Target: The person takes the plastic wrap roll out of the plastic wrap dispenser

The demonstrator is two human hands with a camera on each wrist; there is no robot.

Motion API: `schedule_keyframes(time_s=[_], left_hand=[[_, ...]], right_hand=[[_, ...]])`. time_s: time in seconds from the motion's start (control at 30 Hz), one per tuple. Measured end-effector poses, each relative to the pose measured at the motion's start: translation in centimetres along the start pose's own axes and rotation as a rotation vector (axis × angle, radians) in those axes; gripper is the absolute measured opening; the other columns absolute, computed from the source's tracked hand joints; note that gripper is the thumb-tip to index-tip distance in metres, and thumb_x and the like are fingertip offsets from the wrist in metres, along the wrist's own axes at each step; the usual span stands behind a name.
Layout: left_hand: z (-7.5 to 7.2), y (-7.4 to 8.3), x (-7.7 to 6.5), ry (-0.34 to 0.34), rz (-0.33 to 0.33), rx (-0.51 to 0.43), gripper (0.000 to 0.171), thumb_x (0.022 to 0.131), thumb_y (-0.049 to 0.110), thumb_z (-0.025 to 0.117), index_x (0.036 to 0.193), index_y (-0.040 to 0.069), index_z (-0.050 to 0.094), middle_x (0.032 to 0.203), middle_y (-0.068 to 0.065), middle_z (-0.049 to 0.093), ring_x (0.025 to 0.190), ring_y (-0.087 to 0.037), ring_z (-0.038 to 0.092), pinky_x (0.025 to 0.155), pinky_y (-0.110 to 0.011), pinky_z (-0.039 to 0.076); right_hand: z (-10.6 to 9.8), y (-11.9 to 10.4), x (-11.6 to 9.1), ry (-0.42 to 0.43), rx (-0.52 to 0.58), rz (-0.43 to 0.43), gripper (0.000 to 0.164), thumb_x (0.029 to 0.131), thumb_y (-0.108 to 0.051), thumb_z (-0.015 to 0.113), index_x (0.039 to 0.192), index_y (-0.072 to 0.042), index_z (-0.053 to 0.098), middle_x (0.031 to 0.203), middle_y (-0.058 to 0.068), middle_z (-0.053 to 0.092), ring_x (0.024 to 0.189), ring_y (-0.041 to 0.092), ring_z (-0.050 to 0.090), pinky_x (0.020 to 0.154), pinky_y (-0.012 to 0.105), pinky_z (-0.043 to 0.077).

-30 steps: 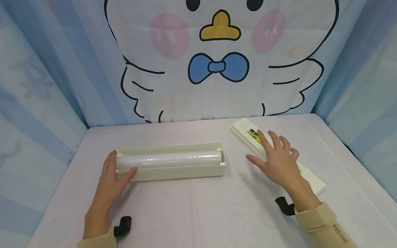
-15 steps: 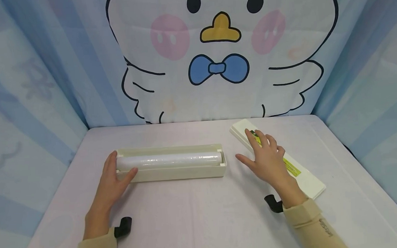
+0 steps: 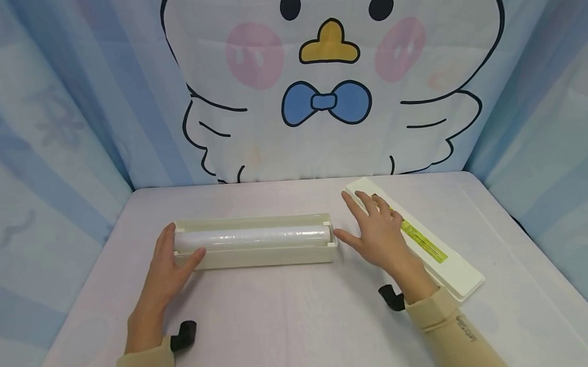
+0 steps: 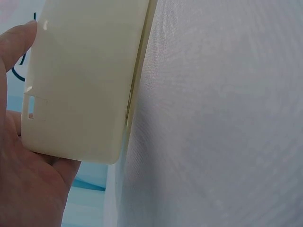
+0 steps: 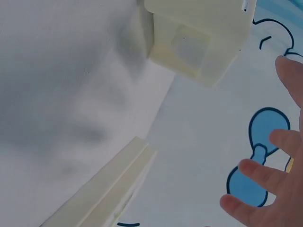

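My left hand (image 3: 167, 271) grips the left end of a cream cling film dispenser box (image 3: 272, 256), its thumb at the front wall and its fingers round the end. Inside the box lies a shiny roll of cling film (image 3: 262, 238). Seen from the left wrist, the thumb is at the upper edge of the box (image 4: 85, 90), and fingers pass behind its end. My right hand (image 3: 377, 240) is spread just off the box's right end, holding nothing. It overlaps the left edge of the long cream lid (image 3: 450, 261), which bears a yellow-green label and lies slanted on the table.
A pale cloth covers the table (image 3: 280, 321). Behind it hangs a curtain (image 3: 331, 143) with a cartoon face and blue bow tie, and patterned blue curtains close off both sides. A black camera mount sits at each wrist.
My right hand has moved left from over the lid toward the box's right end, uncovering more of the label. The left hand and the box stay in place.
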State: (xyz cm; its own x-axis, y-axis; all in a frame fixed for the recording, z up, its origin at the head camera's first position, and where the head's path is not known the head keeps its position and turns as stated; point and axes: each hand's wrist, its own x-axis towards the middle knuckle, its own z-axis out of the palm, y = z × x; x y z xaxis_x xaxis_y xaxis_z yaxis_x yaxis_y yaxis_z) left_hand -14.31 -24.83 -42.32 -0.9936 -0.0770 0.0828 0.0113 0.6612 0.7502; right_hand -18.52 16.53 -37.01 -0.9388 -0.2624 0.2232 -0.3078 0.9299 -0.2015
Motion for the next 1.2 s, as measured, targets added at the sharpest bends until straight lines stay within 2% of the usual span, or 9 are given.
schedule_keyframes(time_s=[0.37, 0.63, 0.8, 0.97, 1.2], left_hand=[[-0.1, 0.0, 0.0, -0.002, -0.022, 0.012, 0.098, 0.097, 0.039, 0.066, 0.16, -0.002, 0.002, 0.163, -0.028, 0.006, 0.146, -0.049, 0.016, 0.115, -0.066, 0.016], [-0.1, -0.1, 0.0, 0.006, -0.001, 0.005, 0.098, 0.097, 0.038, 0.067, 0.16, -0.002, 0.003, 0.163, -0.029, 0.008, 0.146, -0.049, 0.018, 0.115, -0.065, 0.017], [-0.1, -0.1, 0.1, 0.0, -0.01, 0.007, 0.099, 0.097, 0.04, 0.066, 0.16, -0.001, 0.002, 0.164, -0.028, 0.007, 0.147, -0.048, 0.016, 0.115, -0.065, 0.017], [-0.2, 0.0, 0.1, -0.007, -0.02, 0.009, 0.099, 0.097, 0.042, 0.066, 0.16, 0.0, 0.001, 0.164, -0.027, 0.006, 0.147, -0.048, 0.016, 0.115, -0.065, 0.016], [-0.1, -0.1, 0.2, -0.006, 0.002, 0.001, 0.098, 0.097, 0.04, 0.066, 0.16, -0.002, 0.003, 0.163, -0.028, 0.007, 0.147, -0.048, 0.017, 0.115, -0.065, 0.017]], right_hand=[[0.3, -1.5, 0.9, -0.055, -0.01, -0.06, 0.08, 0.094, -0.055, 0.064, 0.161, -0.027, 0.029, 0.16, 0.012, 0.031, 0.144, 0.046, 0.022, 0.104, 0.076, 0.022], [0.3, -2.4, 1.3, -0.046, -0.001, -0.134, 0.076, 0.094, -0.052, 0.067, 0.159, -0.026, 0.036, 0.157, 0.01, 0.037, 0.142, 0.045, 0.027, 0.101, 0.073, 0.028], [0.7, -2.6, 1.5, -0.031, 0.011, -0.181, 0.073, 0.094, -0.049, 0.069, 0.156, -0.025, 0.04, 0.155, 0.009, 0.042, 0.14, 0.046, 0.03, 0.098, 0.071, 0.032], [1.2, -2.8, 1.7, -0.064, 0.006, -0.209, 0.069, 0.096, -0.049, 0.065, 0.156, -0.027, 0.04, 0.153, 0.008, 0.044, 0.14, 0.046, 0.031, 0.1, 0.071, 0.032], [1.5, -2.9, 2.0, -0.106, 0.003, -0.252, 0.064, 0.098, -0.044, 0.064, 0.156, -0.028, 0.041, 0.152, 0.006, 0.047, 0.138, 0.045, 0.035, 0.1, 0.07, 0.033]])
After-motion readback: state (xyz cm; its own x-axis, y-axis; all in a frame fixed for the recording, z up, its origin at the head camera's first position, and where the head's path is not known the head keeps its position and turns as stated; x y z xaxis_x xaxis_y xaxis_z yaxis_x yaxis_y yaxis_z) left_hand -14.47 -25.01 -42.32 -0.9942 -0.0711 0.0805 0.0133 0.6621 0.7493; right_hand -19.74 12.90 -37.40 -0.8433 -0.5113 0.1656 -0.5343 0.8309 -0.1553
